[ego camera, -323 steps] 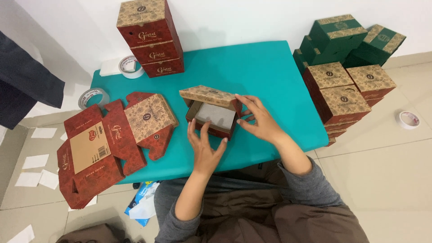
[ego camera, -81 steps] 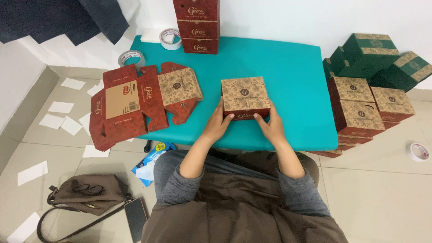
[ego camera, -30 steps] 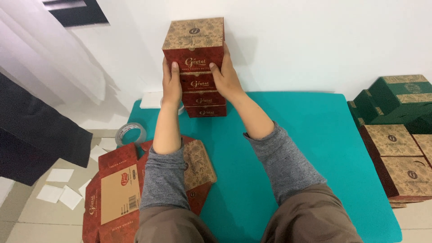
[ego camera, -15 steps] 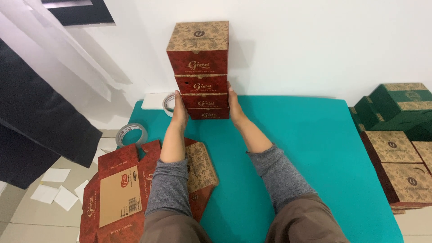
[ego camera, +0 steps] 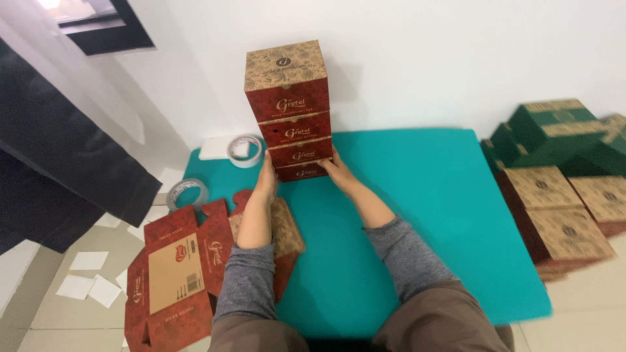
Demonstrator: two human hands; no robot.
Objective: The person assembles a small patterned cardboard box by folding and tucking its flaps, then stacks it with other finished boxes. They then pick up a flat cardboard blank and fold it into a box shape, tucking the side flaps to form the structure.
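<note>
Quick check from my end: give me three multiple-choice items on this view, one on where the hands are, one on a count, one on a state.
1. Where are both hands?
A. At the bottom of the red box stack
B. On the green boxes
C. On the tape rolls

2. How many boxes are in the stack?
A. Two
B. Four
C. Six

3. The red carton at the left is
A. flat, unfolded
B. closed
C. stacked

Key: 1 A, the left hand and right hand flank the base of the stack. 2 B, four red fronts show. 3 A, the carton lies open, overhanging the teal table.
</note>
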